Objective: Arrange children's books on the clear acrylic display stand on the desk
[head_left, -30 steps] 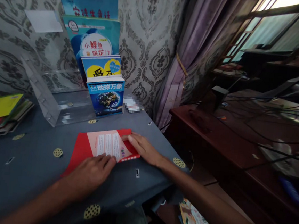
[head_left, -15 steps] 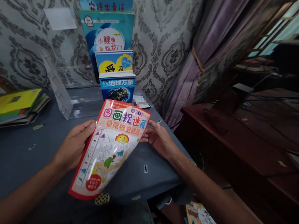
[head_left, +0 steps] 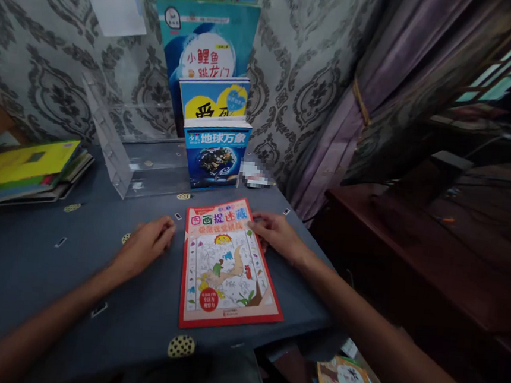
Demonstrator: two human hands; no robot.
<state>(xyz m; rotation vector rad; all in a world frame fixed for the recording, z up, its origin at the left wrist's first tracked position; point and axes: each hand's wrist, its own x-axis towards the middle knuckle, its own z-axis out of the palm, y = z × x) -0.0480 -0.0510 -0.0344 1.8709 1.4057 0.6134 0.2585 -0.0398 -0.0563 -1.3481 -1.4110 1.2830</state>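
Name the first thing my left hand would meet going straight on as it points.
The left hand would probably meet the red-bordered book near its upper left corner, though hand height is unclear; it could pass above.

Red-bordered picture book (head_left: 231, 267): closed, front cover up, multicoloured Chinese title across top, sun and line drawings below. Lying flat just in front of blue globe-cover book (head_left: 216, 159), title end toward it.

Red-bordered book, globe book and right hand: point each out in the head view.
Red-bordered book (head_left: 227, 266), head view: middle of front cover.
Globe book (head_left: 216, 159), head view: globe picture.
Right hand (head_left: 279, 236), head view: back of hand.
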